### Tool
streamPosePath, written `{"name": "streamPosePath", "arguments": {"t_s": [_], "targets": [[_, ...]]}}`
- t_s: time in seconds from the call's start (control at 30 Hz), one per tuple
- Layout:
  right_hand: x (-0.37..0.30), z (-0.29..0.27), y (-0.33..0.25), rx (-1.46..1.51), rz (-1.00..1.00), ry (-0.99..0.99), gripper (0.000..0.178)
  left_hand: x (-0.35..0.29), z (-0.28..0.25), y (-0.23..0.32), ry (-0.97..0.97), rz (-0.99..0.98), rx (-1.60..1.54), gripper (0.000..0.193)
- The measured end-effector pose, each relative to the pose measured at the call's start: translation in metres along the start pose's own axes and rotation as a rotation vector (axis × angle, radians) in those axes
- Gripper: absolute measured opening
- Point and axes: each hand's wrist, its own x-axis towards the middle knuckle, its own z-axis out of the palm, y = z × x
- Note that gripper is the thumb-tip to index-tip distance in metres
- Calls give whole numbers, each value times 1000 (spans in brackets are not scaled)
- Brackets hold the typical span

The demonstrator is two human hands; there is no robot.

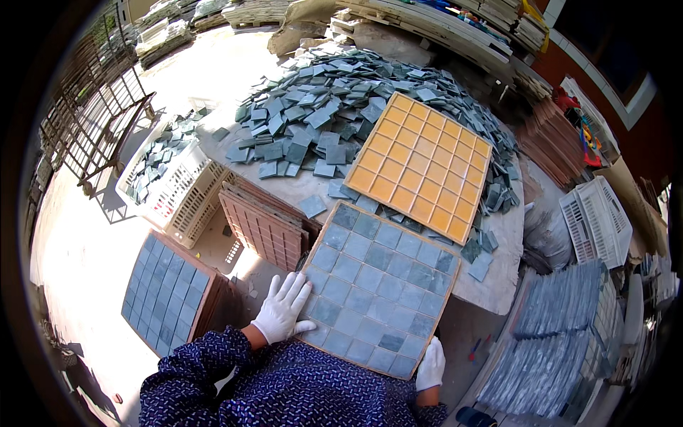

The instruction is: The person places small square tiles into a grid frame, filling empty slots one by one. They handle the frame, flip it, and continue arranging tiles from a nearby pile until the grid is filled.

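Observation:
In front of me a square tray of blue-grey stone tiles (377, 288) lies tilted, its near edge against my patterned clothing. The tiles sit in rows inside a thin brown rim. My left hand (283, 309), in a white glove, rests with fingers stretched out over the tray's left edge. At the lower right corner my right hand (430, 365), also gloved, grips the tray's side; some of its fingers are hidden. Just beyond the tray is an orange grid mould (423, 164) with square pockets, leaning on a large heap of loose stone tiles (313, 114).
Left of me stands a stack of tile-filled trays (167, 295). Behind it are brown grid trays on edge (260, 220) and a white plastic crate (188, 196). At right are wrapped tile stacks (551, 334) and another white crate (596, 220). A metal cart (96, 121) stands far left.

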Motion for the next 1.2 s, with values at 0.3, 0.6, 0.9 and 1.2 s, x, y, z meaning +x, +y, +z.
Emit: {"name": "streamPosePath", "arguments": {"t_s": [0.3, 0.6, 0.9, 1.2], "targets": [[-4, 23, -28, -75, 10, 73, 39, 124, -4, -23, 292, 34, 44, 83], [-1, 27, -17, 16, 23, 46, 33, 168, -1, -25, 249, -18, 50, 82], [0, 21, -11, -8, -11, 5, 38, 170, 5, -6, 291, 7, 82, 85], [-17, 6, -9, -188, -21, -31, 37, 33, -5, 5, 78, 179, -40, 83]]}}
